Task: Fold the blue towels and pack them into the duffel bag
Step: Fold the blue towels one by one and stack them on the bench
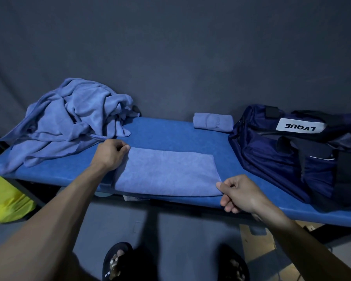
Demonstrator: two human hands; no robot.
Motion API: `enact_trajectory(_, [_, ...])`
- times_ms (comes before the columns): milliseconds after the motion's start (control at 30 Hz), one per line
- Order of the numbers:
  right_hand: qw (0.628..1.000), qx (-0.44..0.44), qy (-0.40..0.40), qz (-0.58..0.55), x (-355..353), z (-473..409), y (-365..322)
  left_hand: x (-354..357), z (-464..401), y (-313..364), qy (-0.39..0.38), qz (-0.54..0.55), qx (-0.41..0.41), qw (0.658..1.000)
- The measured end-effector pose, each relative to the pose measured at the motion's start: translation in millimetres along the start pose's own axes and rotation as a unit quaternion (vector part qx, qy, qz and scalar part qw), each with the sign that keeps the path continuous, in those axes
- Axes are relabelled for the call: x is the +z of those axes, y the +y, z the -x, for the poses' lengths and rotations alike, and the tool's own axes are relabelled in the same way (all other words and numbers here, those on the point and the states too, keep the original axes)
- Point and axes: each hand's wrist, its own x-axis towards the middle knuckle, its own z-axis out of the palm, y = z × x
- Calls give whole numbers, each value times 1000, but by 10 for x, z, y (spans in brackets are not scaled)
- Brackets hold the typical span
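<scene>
A dark grey backdrop hangs behind a long table (170, 130) covered in blue cloth. The left hand (109, 154) has its fingers (124, 148) curled, pinching the far-left corner of a folded towel (166, 171) that lies flat between the 2 hands. The right hand (239, 193) pinches the near-right corner of the same towel between thumb and forefinger, its other fingers loosely curled below the table edge. Just beyond and left of the left fingers sits a heap of unfolded towels (69, 122), touching the backdrop. Far beyond the right fingers lies 1 rolled towel (213, 122), just beside the duffel bag (292, 159), which rests to the right of that hand. By my reading, 1 towel is finished, 1 is mid-fold, and the heap is left; whether any towel is in the bag cannot be told.
</scene>
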Motion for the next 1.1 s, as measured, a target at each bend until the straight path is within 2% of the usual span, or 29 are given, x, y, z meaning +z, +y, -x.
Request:
enact_trajectory(200, [989,1,-35,145,-47,-11,-99,0,-22,21,-22,2,-13,1000])
enact_trajectory(300, [990,2,-33,136,-137,-150,-234,-28,-19,-26,-37,29,-11,999])
enact_trajectory(433, [973,-91,115,179,-147,-583,-330,-36,-9,-26,-41,20,8,999])
enact_trajectory(467, [967,-114,128,186,-131,-685,-348,-34,-7,-31,-40,21,9,999])
enact_trajectory(567, [961,-163,102,197,-86,-898,-363,-27,-14,-69,-44,29,12,999])
enact_trajectory(733, [942,-241,104,207,-121,-940,-275,-56,-45,-105,-60,36,20,997])
enact_trajectory(900, [943,-258,123,171,-111,-973,-230,-72,-51,-104,-63,46,23,997])
enact_trajectory(967, [952,-254,129,114,-114,-987,-270,-86,-56,-101,-68,50,24,996])
enact_trajectory(1100, [976,-190,106,-10,-86,-1028,-368,-104,-49,-102,-81,53,25,995])
